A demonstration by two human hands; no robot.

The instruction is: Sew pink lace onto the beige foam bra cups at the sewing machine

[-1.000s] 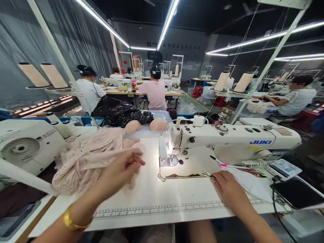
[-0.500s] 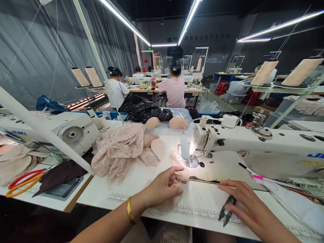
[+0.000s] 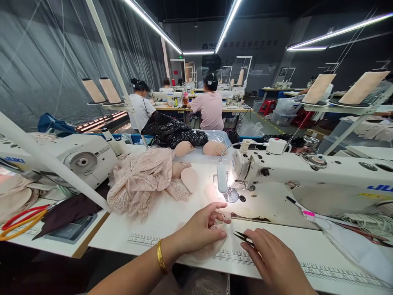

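My left hand [image 3: 206,229] is closed on a piece of sheer beige lace fabric [image 3: 204,252] at the front of the white sewing table [image 3: 159,223]. Part of that fabric hangs over the table edge, and the fingers hide much of it. In my right hand [image 3: 273,256] is a pair of black thread snips [image 3: 245,238], their tips pointing left toward the fabric but apart from it. Just beyond the hands stands the sewing machine [image 3: 245,166], its lamp [image 3: 222,178] lighting the needle plate [image 3: 232,196].
A heap of beige lace [image 3: 141,176] lies left of the machine beside beige bra cups [image 3: 188,179]. Red and orange-handled scissors [image 3: 26,219] rest on the left table. White cloth [image 3: 353,250] and a black-and-white pen [image 3: 296,205] lie right. Two co-workers sit ahead.
My right hand has moved left toward the left hand, and the snips have swung from pointing down to pointing left. The left hand keeps its hold on the fabric.
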